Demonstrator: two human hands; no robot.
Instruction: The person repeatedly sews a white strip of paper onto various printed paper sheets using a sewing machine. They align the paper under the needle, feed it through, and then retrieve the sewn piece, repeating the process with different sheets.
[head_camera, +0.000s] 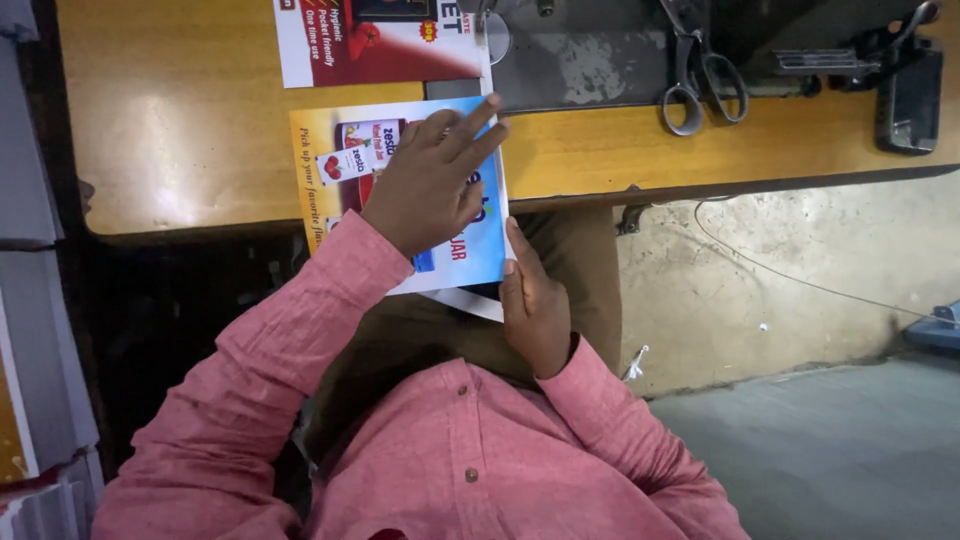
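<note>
A glossy printed sheet, blue and yellow with pictures of red packets, lies over the near edge of a wooden table. My left hand rests flat on top of it, fingers spread and pointing away from me. My right hand grips the sheet's near corner where it overhangs the table, thumb on top and fingers under it. A white sheet edge shows beneath the blue one. Both of my sleeves are pink.
A second printed sheet, red and white, lies farther back. Scissors rest on a grey metal plate set into the table, with a black device at the far right. A thin wire runs along the concrete below.
</note>
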